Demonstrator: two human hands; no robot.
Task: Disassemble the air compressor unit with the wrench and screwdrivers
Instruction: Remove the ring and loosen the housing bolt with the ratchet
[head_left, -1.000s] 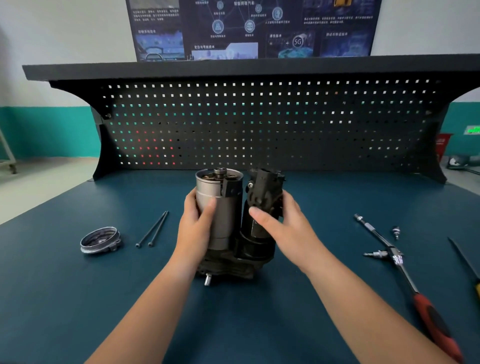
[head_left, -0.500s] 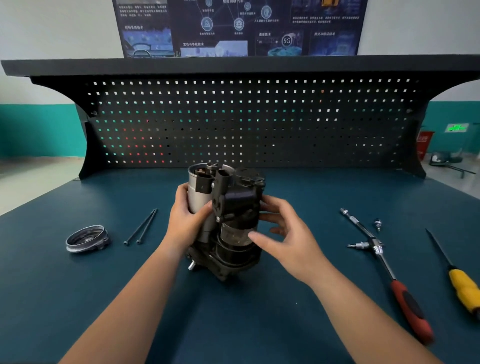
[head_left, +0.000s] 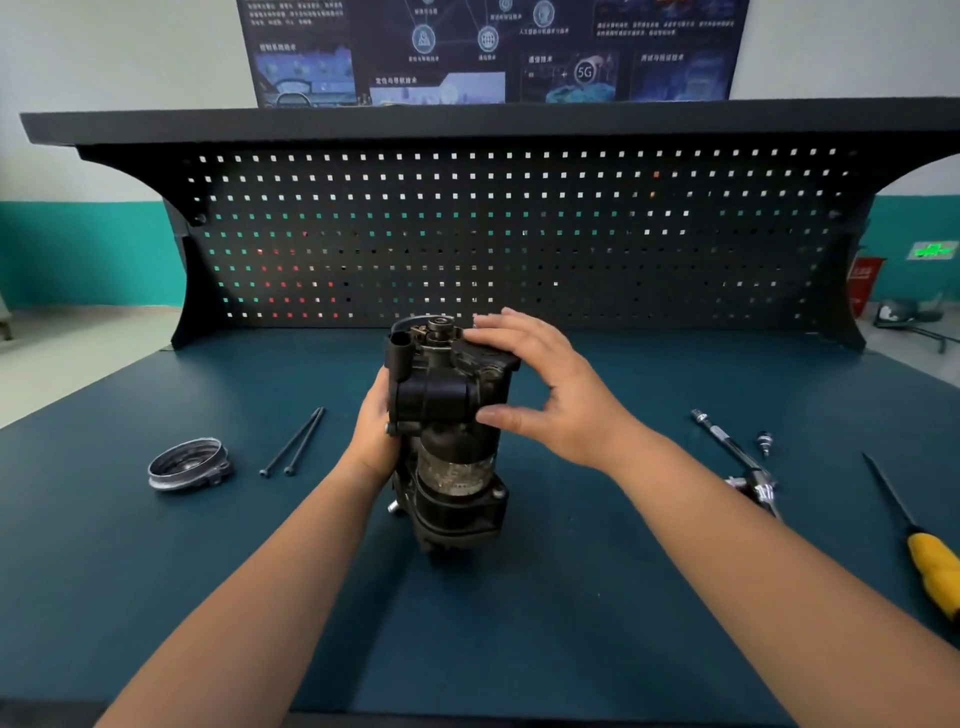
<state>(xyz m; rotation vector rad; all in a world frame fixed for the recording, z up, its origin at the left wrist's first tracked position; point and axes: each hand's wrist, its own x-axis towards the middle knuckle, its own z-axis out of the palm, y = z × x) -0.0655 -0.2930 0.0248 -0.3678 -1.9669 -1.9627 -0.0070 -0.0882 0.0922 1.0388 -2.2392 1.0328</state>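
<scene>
while the yellow-handled screwdriver (head_left: 932, 571) lies nearest, at the right of the counter (head_left: 519, 623), the air compressor unit (head_left: 452, 441) stands upright at centre. the left hand (head_left: 371, 431) grips its left side; the right hand (head_left: 561, 395) clasps its black head, thumb near, fingers (head_left: 498, 332) on top. the wrench (head_left: 730, 448) lies right, two long bolts (head_left: 293, 441) left, the pegboard (head_left: 519, 234) far.

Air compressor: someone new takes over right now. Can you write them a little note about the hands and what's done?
Left hand grips the air compressor, standing on the bench; right hand holds its black top between fingers and thumb.
Done: end cap and two long bolts are off, lying left.
Tools on the right: ratchet wrench, yellow screwdriver.
Left: take the rest apart.
</scene>
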